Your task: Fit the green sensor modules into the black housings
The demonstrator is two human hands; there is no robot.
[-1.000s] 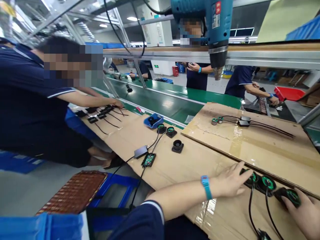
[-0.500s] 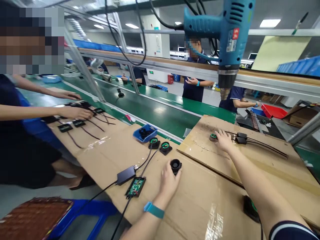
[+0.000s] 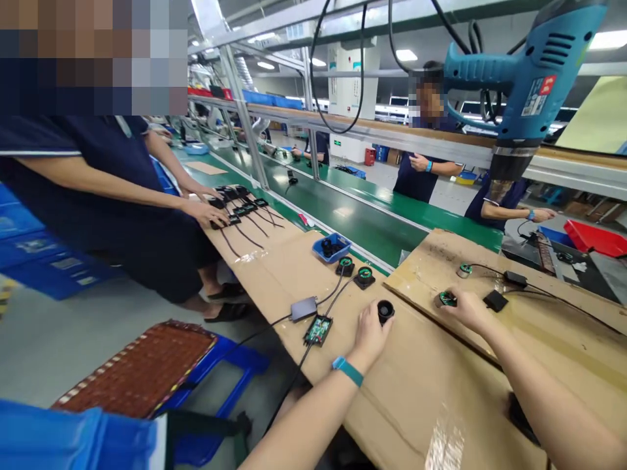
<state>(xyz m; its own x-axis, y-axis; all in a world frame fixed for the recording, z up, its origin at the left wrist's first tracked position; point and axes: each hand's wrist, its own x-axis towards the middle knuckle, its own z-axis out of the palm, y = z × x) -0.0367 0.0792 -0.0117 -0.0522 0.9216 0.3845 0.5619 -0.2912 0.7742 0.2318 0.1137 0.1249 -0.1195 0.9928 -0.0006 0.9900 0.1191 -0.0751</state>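
Observation:
My left hand (image 3: 369, 331) is closed around a round black housing (image 3: 385, 311), its hollow side facing up, over the cardboard. On the raised cardboard sheet to the right, my right hand (image 3: 467, 308) pinches a small round part with a green circuit board (image 3: 445, 299). A second such round part (image 3: 465, 269) lies just beyond, wired to a black box (image 3: 515, 279). Left of my left hand are two black housings with green boards inside (image 3: 365, 277), cabled to a closed grey box (image 3: 304, 309) and an open case with a bare circuit board (image 3: 318, 330).
A blue bin (image 3: 332, 247) of black parts stands by the green conveyor (image 3: 337, 207). A blue electric screwdriver (image 3: 531, 85) hangs overhead at the right. At the left, a co-worker's hands (image 3: 206, 210) touch black cabled units. A blue stool (image 3: 220, 385) stands below the table.
The view has swung left. My right hand has come nearer, bringing one round green-board part towards the sheet's near edge. My left hand still holds the black housing.

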